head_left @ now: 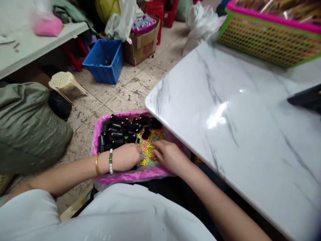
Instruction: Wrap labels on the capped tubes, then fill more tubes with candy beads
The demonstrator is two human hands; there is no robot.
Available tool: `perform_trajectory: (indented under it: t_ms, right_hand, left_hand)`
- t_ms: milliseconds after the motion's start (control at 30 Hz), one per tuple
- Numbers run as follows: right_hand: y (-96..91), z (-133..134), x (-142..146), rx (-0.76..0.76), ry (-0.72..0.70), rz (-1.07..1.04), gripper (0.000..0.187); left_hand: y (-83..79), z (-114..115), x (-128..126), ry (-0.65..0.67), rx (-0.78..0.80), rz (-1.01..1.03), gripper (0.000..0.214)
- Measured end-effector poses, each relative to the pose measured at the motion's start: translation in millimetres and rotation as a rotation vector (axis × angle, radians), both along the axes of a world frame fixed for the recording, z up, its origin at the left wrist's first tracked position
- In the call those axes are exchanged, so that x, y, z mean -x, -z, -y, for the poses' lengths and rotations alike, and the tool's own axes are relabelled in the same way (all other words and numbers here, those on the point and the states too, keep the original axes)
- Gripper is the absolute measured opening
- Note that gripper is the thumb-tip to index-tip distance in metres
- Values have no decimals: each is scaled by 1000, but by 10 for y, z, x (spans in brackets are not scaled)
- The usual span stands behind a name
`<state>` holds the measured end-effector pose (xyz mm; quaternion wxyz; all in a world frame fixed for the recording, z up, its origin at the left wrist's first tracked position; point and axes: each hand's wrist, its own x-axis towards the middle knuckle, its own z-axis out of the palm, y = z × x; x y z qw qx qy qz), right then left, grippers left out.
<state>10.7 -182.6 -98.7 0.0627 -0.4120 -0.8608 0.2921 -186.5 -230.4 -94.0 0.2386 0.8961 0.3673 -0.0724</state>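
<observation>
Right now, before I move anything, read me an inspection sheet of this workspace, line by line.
Surface: white marble-pattern tabletop, with a dark flat object at its right edge.
Job's things: pink-lined tub holding black cylinders and multicoloured beads.
Clutter: blue plastic crate, cardboard box, grey-green sack.
Hands: left hand curled beside the beads; right hand spread, fingertips on them.
Cables: nothing seen.
Surroundings: worn tiled floor, plastic stool.
</observation>
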Motion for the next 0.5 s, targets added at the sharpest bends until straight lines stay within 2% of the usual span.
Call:
perform_trajectory:
  t_ms: [67, 133, 200, 267, 367, 433, 500]
  right_hand:
    - [117, -215, 216, -12, 32, 79, 22]
    - [205, -361, 432, -35, 100, 193, 38]
    - [270, -446, 592, -30, 117, 303, 42]
    - [310, -478, 634, -7, 77, 308, 33]
    - [316, -438, 448, 31, 20, 88, 22]
    - [301, -374, 225, 132, 13, -44, 19]
    - [286, -307, 7, 212, 26, -73, 20]
  left_hand:
    - [-86, -35, 19, -113, -48, 15, 18]
    - [-169, -84, 43, -216, -124, -66, 25]
    - [-205, -132, 72, -201, -143, -165, 29]
    - [-195, -169, 110, -124, -99, -211, 29]
    - [-141, -211, 187, -38, -40, -187, 24]
    - [-99, -233, 234, 6, 9, -111, 19]
    - [-60, -242, 259, -29, 35, -38, 20]
